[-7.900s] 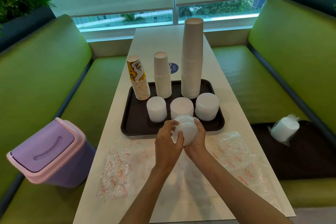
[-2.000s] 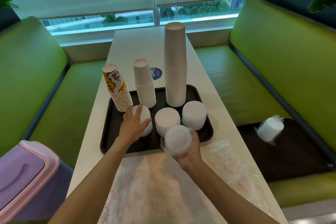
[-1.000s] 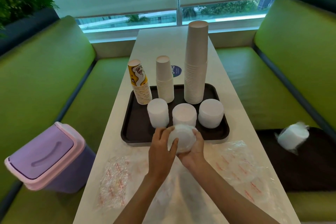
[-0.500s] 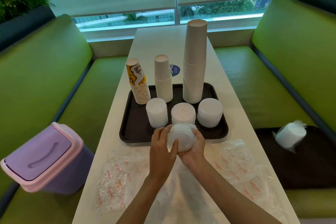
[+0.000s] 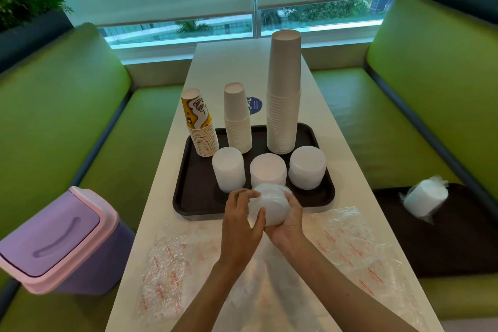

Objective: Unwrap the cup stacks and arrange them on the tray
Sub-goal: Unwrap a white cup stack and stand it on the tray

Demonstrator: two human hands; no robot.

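A short white stack in clear plastic wrap (image 5: pixel 270 203) hangs just over the front rim of the dark tray (image 5: pixel 188 197). My left hand (image 5: pixel 239 217) grips its left side and my right hand (image 5: pixel 287 219) cups it from below and right. On the tray stand three upright cup stacks: a yellow printed stack (image 5: pixel 200 124), a white stack (image 5: pixel 237 118) and a tall white stack (image 5: pixel 283 91). In front of them sit three short white stacks (image 5: pixel 228 170), (image 5: pixel 268 170), (image 5: pixel 307 167).
Empty clear wrappers with red print lie on the white table at the left (image 5: pixel 164 272) and right (image 5: pixel 350 245). Another wrapped white stack (image 5: pixel 423 198) lies on a dark tray (image 5: pixel 444 245) on the right bench. A purple bin (image 5: pixel 56 240) stands on the left bench.
Two seconds ago my left hand touched a short stack on the tray; it has come back to the wrapped stack. Since then both hands hold it in nearly the same place.
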